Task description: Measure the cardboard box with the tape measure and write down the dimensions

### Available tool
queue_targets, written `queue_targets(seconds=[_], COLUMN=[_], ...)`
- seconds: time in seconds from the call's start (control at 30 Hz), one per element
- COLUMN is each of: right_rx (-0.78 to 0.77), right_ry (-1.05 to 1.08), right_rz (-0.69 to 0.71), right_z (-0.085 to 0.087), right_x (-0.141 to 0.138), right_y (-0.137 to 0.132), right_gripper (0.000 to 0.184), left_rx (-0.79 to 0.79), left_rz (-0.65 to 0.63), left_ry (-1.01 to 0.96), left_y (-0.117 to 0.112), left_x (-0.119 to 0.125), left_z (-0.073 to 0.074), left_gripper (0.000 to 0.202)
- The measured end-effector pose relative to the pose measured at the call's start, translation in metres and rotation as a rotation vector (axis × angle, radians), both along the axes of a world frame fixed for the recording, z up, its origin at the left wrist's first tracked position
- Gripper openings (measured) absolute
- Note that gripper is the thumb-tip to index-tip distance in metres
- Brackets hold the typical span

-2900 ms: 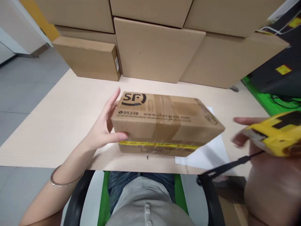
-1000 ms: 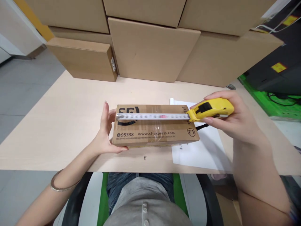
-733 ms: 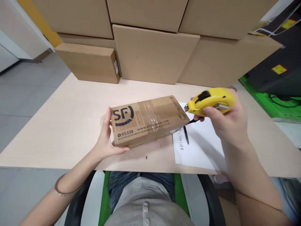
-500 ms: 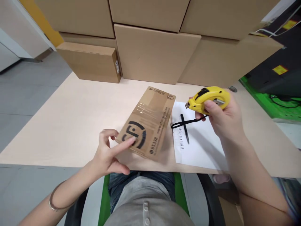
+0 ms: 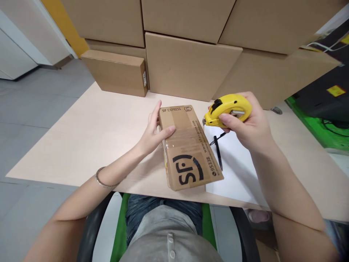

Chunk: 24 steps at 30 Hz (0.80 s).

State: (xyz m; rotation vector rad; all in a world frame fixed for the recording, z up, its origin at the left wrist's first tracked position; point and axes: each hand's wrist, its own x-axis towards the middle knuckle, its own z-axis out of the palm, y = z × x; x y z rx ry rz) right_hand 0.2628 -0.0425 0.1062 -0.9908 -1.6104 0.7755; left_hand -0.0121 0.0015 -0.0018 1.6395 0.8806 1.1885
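My left hand [image 5: 155, 133] grips the far left edge of a small brown cardboard box [image 5: 188, 145] printed "SF EXPRESS", thumb on its top face and fingers along its side. The box is tilted, and clear tape runs across its top. In my right hand [image 5: 245, 123] is a yellow tape measure [image 5: 228, 109], held above the desk to the right of the box, its metal tip pointing left. A black wrist strap hangs below it. Under the tape measure, a black pen [image 5: 218, 153] lies on a white sheet of paper [image 5: 234, 171], partly covered by the box.
Large cardboard boxes [image 5: 188, 65] are stacked along the back of the desk [image 5: 89, 142]. A flat brown box [image 5: 117, 74] stands at the back left. Dark equipment and a green tray [image 5: 313, 123] are at the right. The front edge of the desk is close to my lap.
My left hand has moved from the box's near left corner to its far left edge. The box has turned and shifted right. My right hand has brought the tape measure left, closer to the box.
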Motion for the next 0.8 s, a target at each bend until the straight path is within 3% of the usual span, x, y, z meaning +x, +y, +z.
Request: queue_targets(seconds=[0.23,0.43,0.57,0.8], right_rx=[0.085,0.133,0.092,-0.023], right_ry=[-0.309,-0.52,-0.498,-0.318], right_rz=[0.118,0.239,0.192,0.004], right_z=[0.008,0.009,0.011,-0.004], right_x=[-0.042,-0.072,-0.054,0.023], right_y=[0.031,0.055,0.05,0.027], right_gripper=[0.045,0.038,0.038,0.035], left_rx=[0.024,0.111,0.139,0.169], left_rz=[-0.15,-0.174,-0.144,-0.075], left_ry=[-0.055,-0.149,-0.15,-0.052], left_y=[-0.013,-0.012,-0.015,-0.02], left_x=[0.004,0.012,0.012,0.009], left_z=[0.007,0.009,0.003,0.01], left_gripper=[0.101,0.088,0.087,0.058])
